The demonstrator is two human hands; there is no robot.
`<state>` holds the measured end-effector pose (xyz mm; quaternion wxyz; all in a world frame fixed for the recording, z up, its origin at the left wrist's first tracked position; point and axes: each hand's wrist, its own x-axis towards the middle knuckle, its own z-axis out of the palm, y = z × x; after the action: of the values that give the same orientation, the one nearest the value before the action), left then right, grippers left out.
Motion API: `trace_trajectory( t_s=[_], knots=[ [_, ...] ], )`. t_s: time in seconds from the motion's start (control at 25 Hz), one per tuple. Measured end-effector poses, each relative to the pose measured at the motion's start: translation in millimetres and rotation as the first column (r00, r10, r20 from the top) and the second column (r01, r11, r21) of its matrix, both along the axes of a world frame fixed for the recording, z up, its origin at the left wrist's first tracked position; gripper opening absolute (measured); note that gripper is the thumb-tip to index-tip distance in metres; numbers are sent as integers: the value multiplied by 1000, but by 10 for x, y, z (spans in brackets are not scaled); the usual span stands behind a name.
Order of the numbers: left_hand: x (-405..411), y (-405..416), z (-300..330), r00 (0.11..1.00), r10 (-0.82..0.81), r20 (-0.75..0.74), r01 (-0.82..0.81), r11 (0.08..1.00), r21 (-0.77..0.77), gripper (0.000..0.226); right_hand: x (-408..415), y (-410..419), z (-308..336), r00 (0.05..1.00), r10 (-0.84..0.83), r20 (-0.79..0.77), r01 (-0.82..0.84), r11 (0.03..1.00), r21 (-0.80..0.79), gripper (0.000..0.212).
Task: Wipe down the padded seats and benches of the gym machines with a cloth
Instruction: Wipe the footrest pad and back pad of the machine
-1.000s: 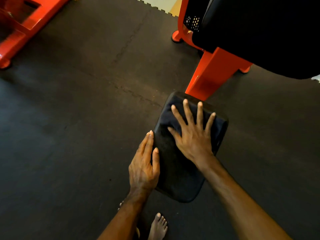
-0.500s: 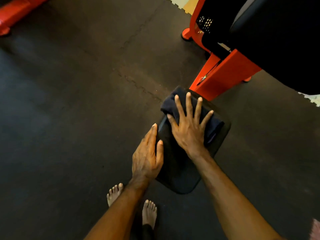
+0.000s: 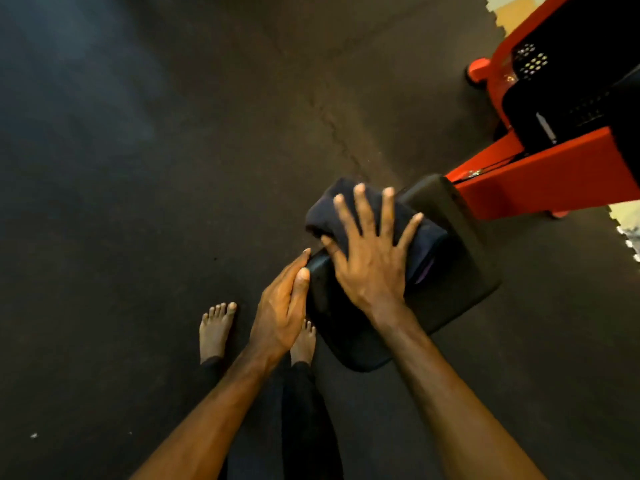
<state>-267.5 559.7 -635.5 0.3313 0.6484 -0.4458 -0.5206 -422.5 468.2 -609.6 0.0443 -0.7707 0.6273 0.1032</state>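
Note:
A black padded seat point(image 3: 460, 271) juts out from a red machine frame point(image 3: 540, 181). A dark cloth point(image 3: 325, 209) lies bunched on the seat's left part and overhangs its left edge. My right hand point(image 3: 374, 258) presses flat on the cloth with fingers spread. My left hand point(image 3: 280, 313) rests against the seat's left edge, fingers straight and together, thumb on the pad's corner.
Dark rubber floor mats with a cracked seam spread to the left and ahead. The red frame carries a black perforated housing point(image 3: 568, 84) at the upper right. My two bare feet point(image 3: 216, 327) stand just below the seat's near end. Pale tiles show at the right edge.
My right hand has slid the cloth leftward across the seat, so it now hangs over the left edge. The view has swung, bringing my feet further into sight.

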Motion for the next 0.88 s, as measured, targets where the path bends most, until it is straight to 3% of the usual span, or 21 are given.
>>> trace_trajectory(
  t_s=[0.12, 0.2, 0.32, 0.36, 0.44, 0.52, 0.56, 0.6, 0.72, 0.8, 0.88],
  knots=[
    [-81, 109, 108, 994, 111, 20, -111, 994, 17, 40, -359, 444, 118, 961, 267, 68, -271, 961, 59, 80],
    [-95, 212, 118, 985, 169, -15, -169, 985, 33, 43, -462, 394, 109, 973, 225, 47, -226, 974, 29, 81],
    [-100, 327, 66, 979, 202, -19, -200, 977, 71, 39, -55, 80, 65, 999, 22, 24, -23, 999, 27, 71],
    [-102, 354, 37, 972, 234, -13, -232, 968, 99, 35, 107, 63, 68, 997, 66, 28, -68, 996, 62, 67],
    [-140, 416, -20, 965, 262, 19, -262, 952, 160, 19, 234, 203, 82, 943, 327, 64, -333, 931, 147, 61],
    [-157, 458, -38, 958, 275, 82, -286, 941, 184, 26, 158, 256, 177, 834, 543, 100, -551, 810, 201, 58],
    [-173, 462, -22, 957, 276, 85, -287, 943, 169, 24, 89, 124, 208, 812, 574, 105, -582, 783, 222, 57],
    [-182, 457, 8, 958, 275, 82, -285, 949, 136, 18, 38, -65, 209, 826, 556, 93, -560, 791, 245, 58],
    [-196, 394, 115, 952, 305, 32, -306, 950, 62, 34, 34, -505, 245, 926, 375, -40, -339, 876, 343, 65],
    [-209, 340, 164, 948, 313, 63, -317, 946, 70, 27, 137, -462, 288, 907, 422, 3, -386, 826, 411, 68],
    [-234, 304, 186, 948, 305, 91, -311, 949, 59, 18, 169, -435, 358, 851, 509, 127, -499, 712, 494, 67]
  ],
)
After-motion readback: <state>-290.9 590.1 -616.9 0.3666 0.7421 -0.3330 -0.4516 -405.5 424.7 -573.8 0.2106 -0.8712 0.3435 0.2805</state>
